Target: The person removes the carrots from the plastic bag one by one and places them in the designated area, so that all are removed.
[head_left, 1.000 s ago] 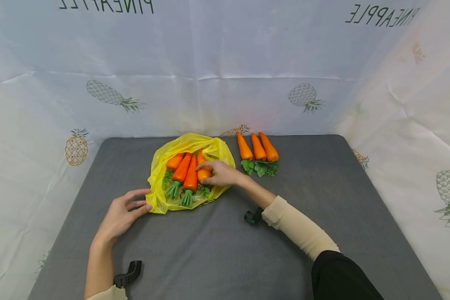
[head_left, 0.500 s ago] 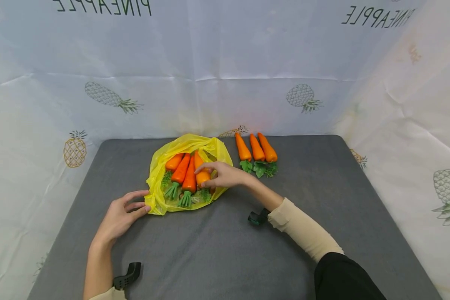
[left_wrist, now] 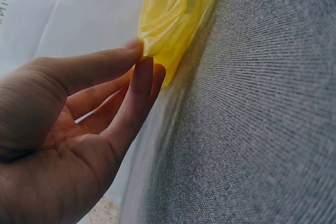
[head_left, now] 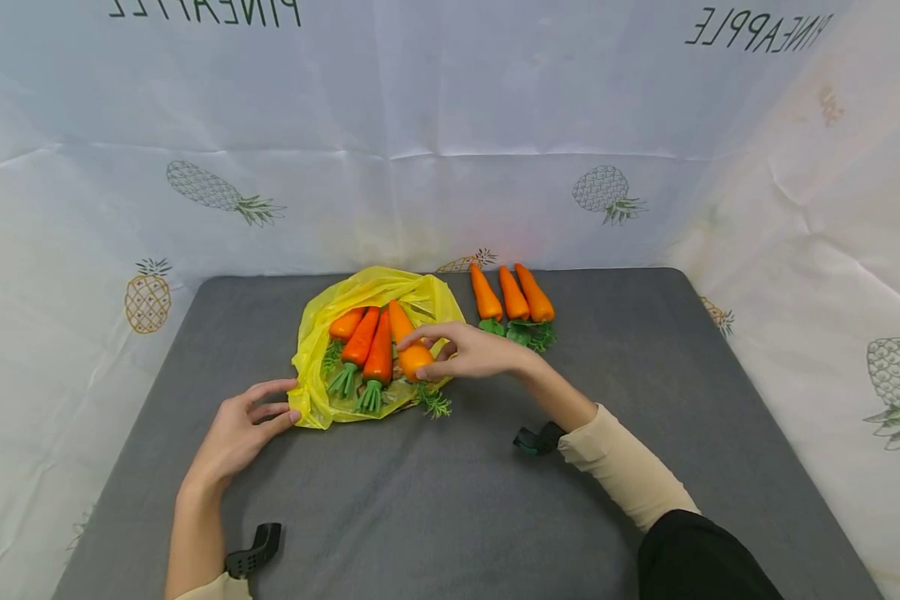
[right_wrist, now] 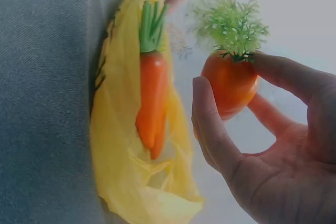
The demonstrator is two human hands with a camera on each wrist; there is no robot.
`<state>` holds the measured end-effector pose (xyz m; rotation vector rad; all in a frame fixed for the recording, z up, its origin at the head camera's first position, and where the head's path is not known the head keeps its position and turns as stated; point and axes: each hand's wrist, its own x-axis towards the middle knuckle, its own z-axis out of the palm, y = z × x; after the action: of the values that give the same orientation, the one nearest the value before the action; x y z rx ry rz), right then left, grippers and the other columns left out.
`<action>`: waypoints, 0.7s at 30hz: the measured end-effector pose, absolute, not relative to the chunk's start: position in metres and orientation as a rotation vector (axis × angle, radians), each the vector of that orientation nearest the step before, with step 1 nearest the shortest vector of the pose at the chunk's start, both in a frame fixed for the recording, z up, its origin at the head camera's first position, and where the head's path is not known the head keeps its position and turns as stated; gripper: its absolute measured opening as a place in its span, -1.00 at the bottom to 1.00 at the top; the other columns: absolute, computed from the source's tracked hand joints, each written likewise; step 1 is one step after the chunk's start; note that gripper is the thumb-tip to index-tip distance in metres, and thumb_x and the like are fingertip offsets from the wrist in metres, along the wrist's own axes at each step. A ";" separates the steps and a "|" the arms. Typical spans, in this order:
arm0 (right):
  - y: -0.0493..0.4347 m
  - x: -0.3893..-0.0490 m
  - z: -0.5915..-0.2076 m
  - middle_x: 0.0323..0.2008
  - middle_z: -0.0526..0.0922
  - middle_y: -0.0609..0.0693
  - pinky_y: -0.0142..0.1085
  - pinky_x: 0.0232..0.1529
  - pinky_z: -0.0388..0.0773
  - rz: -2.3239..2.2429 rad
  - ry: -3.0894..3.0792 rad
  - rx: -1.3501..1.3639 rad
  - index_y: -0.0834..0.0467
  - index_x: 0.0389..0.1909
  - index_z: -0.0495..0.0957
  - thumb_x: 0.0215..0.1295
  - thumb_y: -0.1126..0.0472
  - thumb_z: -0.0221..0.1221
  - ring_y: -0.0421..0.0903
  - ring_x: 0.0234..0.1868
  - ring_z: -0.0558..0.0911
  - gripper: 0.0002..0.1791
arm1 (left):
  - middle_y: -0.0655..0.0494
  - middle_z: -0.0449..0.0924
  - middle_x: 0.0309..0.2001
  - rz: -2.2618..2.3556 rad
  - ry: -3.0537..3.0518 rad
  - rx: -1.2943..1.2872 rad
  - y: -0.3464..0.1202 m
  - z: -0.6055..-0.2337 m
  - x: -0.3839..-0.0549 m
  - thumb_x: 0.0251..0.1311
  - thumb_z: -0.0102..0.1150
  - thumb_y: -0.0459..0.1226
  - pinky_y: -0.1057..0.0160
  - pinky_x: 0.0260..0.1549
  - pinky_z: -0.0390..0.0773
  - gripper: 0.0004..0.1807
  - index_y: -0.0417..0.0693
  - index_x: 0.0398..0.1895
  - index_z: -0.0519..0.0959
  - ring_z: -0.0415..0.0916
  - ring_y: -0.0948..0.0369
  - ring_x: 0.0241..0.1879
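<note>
A crumpled yellow plastic bag (head_left: pixel 311 350) lies open-mouthed at the back of the table, left of middle. Inside it, orange carrots (head_left: pixel 378 354) with green tops are visible. My left hand (head_left: pixel 232 433) pinches the bag's left edge between thumb and fingertips, as the left wrist view confirms. Over the bag's right side, my right hand (head_left: pixel 476 352) grips a carrot (head_left: pixel 414 360) around its thick end. In the right wrist view this carrot (right_wrist: pixel 230 85) is raised apart from the bag, its feathery green top (right_wrist: pixel 236 27) sticking out past the fingers.
To the right of the bag lie three carrots in a row, the left one (head_left: pixel 485 293), the middle one (head_left: pixel 513 293) and the right one (head_left: pixel 535 296), with leafy tops towards me. A pineapple-print sheet (head_left: pixel 450 100) hangs behind the grey table (head_left: pixel 420 517).
My right hand has taken hold of the carrot and drawn it up and towards the bag's right front; its feathery top now shows beyond the rim. The left hand has stayed at the bag's edge.
</note>
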<state>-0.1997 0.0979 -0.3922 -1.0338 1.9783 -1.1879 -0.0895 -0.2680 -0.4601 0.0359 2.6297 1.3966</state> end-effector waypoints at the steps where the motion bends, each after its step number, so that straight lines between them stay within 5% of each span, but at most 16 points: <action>1: 0.100 -0.198 -0.390 0.22 0.49 -0.12 0.02 -0.08 0.60 -1.191 1.972 -1.035 0.02 0.29 0.41 0.35 0.11 0.19 0.12 -0.17 0.66 -0.51 | 0.01 0.44 0.27 1.396 2.629 0.032 -0.268 -0.460 -0.090 0.18 0.30 -0.04 0.48 -0.22 0.58 -0.42 0.14 0.28 0.43 0.57 0.63 -0.11; 9: 0.119 -0.190 -0.379 0.26 0.44 -0.18 -0.07 -0.05 0.61 -1.199 2.015 -1.030 -0.13 0.28 0.40 0.35 0.07 0.19 0.09 -0.15 0.67 -0.52 | 0.01 0.43 0.28 1.391 2.627 0.023 -0.267 -0.461 -0.091 0.17 0.30 -0.04 0.46 -0.22 0.59 -0.41 0.15 0.29 0.42 0.57 0.62 -0.11; 16: 0.135 -0.190 -0.371 -0.02 0.60 -0.15 -0.24 -0.36 0.51 -1.199 2.098 -1.011 -0.14 0.29 0.39 0.34 0.02 0.20 0.02 -0.49 0.52 -0.50 | 0.01 0.43 0.29 1.382 2.622 0.012 -0.267 -0.462 -0.092 0.18 0.29 -0.02 0.46 -0.21 0.59 -0.40 0.15 0.30 0.42 0.56 0.63 -0.11; 21: 0.145 -0.186 -0.360 0.06 0.56 -0.17 -0.18 -0.21 0.59 -1.208 2.162 -0.937 -0.18 0.27 0.40 0.33 0.05 0.20 -0.03 -0.29 0.62 -0.51 | -0.01 0.42 0.29 1.383 2.632 0.021 -0.268 -0.461 -0.091 0.18 0.29 -0.02 0.47 -0.22 0.59 -0.41 0.13 0.29 0.43 0.56 0.63 -0.11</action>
<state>-0.1857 0.1445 -0.3597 -0.9372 2.1618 -1.2084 -0.0912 -0.2675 -0.4615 0.0214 2.6318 1.3825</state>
